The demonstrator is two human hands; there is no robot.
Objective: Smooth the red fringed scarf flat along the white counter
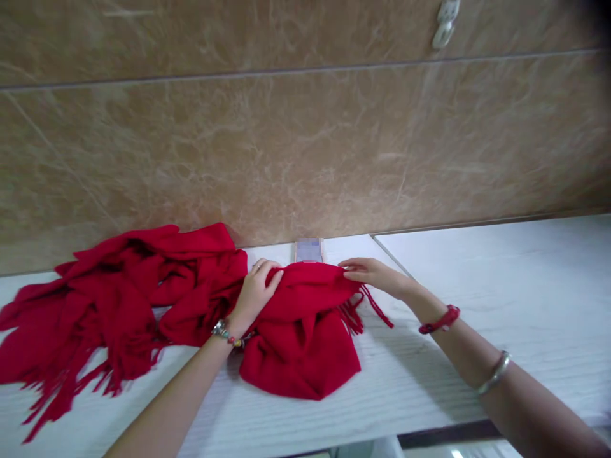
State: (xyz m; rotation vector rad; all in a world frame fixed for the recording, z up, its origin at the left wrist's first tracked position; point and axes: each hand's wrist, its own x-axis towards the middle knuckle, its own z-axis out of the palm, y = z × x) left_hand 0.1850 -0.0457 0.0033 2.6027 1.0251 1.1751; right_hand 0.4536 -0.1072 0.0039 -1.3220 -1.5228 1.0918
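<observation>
A red fringed scarf [305, 350] lies bunched in front of me on the white surface, its upper part folded over. At the fold's left end, my left hand [258, 289] grips the cloth, thumb on top and other fingertips partly hidden behind it. My right hand [375, 275] pinches the fold's right end between thumb and fingers, just above the red tassels. To the left, more red fringed cloth [128, 292] lies in a loose heap near my left hand, with its fringe toward me.
Behind the scarf, a phone [309, 249] rests near the wall, partly covered by the cloth. The white wood-grain tabletop [515, 292] meets a brown marbled tile wall [305, 146]. A white socket or plug [446, 24] is on the wall. The table's front edge is at the bottom.
</observation>
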